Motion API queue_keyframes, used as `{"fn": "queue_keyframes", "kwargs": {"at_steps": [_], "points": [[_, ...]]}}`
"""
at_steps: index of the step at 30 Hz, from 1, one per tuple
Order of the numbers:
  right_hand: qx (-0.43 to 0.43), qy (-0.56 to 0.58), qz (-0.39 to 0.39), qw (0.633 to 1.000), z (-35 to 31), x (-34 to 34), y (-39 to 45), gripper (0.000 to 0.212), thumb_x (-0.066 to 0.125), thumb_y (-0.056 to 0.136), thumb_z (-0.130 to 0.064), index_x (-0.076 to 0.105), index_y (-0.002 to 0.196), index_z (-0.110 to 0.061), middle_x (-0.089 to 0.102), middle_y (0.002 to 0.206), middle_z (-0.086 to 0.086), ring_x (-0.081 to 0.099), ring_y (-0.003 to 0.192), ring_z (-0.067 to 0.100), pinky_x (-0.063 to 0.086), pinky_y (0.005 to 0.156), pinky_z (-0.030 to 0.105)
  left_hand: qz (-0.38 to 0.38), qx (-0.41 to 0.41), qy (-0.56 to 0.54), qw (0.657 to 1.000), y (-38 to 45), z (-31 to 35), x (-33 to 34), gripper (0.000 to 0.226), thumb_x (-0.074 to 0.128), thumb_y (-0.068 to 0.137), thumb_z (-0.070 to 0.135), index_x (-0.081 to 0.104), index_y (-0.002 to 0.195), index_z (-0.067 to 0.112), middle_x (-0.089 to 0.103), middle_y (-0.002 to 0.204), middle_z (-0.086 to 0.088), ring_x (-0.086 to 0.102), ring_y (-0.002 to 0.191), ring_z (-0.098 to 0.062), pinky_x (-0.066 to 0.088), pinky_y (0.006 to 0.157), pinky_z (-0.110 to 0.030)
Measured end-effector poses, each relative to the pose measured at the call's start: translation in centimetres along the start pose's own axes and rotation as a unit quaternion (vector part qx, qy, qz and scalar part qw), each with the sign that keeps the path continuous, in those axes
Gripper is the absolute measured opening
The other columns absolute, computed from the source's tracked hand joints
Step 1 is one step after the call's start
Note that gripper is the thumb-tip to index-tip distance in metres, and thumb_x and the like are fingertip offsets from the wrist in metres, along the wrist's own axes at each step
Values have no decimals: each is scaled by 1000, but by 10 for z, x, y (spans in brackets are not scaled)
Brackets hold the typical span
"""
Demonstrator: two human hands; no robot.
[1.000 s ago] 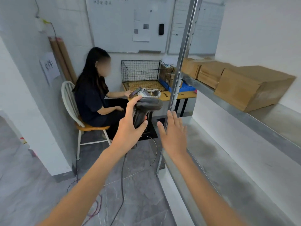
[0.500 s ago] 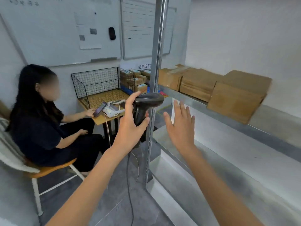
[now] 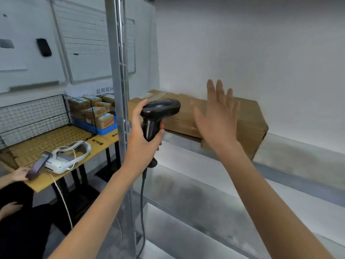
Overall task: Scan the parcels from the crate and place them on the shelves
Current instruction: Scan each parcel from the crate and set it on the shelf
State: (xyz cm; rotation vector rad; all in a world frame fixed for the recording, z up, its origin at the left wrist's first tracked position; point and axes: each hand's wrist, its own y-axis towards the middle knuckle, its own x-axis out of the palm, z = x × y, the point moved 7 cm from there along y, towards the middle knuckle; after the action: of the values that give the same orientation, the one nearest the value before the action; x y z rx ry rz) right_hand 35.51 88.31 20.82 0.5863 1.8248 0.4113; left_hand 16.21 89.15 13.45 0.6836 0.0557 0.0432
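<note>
White walls back a metal shelf (image 3: 291, 146) on the right, where brown parcels (image 3: 248, 124) sit in a row. Left hand (image 3: 141, 143) grips a black scanner (image 3: 158, 113) by its handle, just in front of the shelf's upright post (image 3: 119, 71). Right hand (image 3: 216, 118) hovers spread wide before the nearest parcel. Far left, a wire crate (image 3: 33, 113) and more small parcels (image 3: 97, 111) stand on the worktop (image 3: 104, 141).

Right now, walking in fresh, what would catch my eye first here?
Probably the black barcode scanner at centre, held by the left hand beside the shelf's metal upright. Next, the right hand, open with fingers spread, raised before the cardboard boxes on the shelf. Further left, a blue crate of small parcels sits on a table.
</note>
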Motion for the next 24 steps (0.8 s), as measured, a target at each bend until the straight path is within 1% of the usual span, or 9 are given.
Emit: {"fn": "queue_keyframes", "kwargs": {"at_steps": [5,7,9,11,13,15,18,22,24], "points": [[124,-125,-58,983,34,4,52,83,24,96,-74,-2,161,-29,-11,168,7,-12,151,46,-5,118,66,-43,22,-77,996,26,-10,26,82,65,93,-9,32,139,51,55,134,-18,65,72,-16,54,62,-23],[200,-151,-92,964,51,4,67,94,27,88,-83,-1,160,-30,-11,168,12,-11,149,50,-4,114,71,-70,20,-105,992,34,-15,36,83,65,94,-8,34,137,57,56,131,-20,62,76,-19,54,64,-25],[280,-138,-126,942,70,5,70,106,37,80,-89,1,160,-30,-11,167,15,-11,149,51,-6,113,72,-98,4,-126,987,39,-22,46,83,65,95,-7,34,137,58,59,127,-20,61,77,-22,53,66,-31],[350,-110,-150,918,86,9,66,119,44,72,-92,5,161,-23,-7,167,19,-10,150,49,-8,113,71,-119,-6,-149,982,40,-29,52,82,63,95,-8,35,138,55,62,119,-17,60,70,-21,51,62,-33],[390,-103,-165,900,95,13,62,130,46,68,-94,7,160,-12,-2,166,23,-8,151,47,-5,116,69,-137,-15,-165,977,40,-36,55,80,63,95,-9,36,139,53,63,113,-14,58,64,-21,51,58,-33],[404,-111,-172,892,97,13,62,131,48,67,-94,9,160,-10,0,165,24,-4,151,47,1,117,67,-150,-25,-180,972,38,-41,56,79,62,96,-9,35,141,50,63,110,-13,57,62,-21,51,57,-31],[400,-117,-176,892,97,13,63,125,49,66,-94,19,159,-15,9,164,24,6,150,46,8,119,62,-157,-42,-187,969,32,-44,53,77,62,96,-8,33,142,47,63,107,-13,57,61,-19,51,57,-29],[368,-135,-149,908,94,11,62,104,44,74,-87,36,153,-21,24,159,24,22,143,47,16,115,58,-158,-60,-191,967,22,-46,46,78,62,95,-9,31,148,38,64,100,-8,58,61,-19,52,56,-29],[360,-144,-136,912,88,9,60,99,45,75,-84,40,150,-20,27,157,24,24,141,49,18,114,59,-162,-64,-191,966,17,-47,43,79,63,95,-9,32,146,43,65,97,-7,59,62,-19,52,56,-28]]}}
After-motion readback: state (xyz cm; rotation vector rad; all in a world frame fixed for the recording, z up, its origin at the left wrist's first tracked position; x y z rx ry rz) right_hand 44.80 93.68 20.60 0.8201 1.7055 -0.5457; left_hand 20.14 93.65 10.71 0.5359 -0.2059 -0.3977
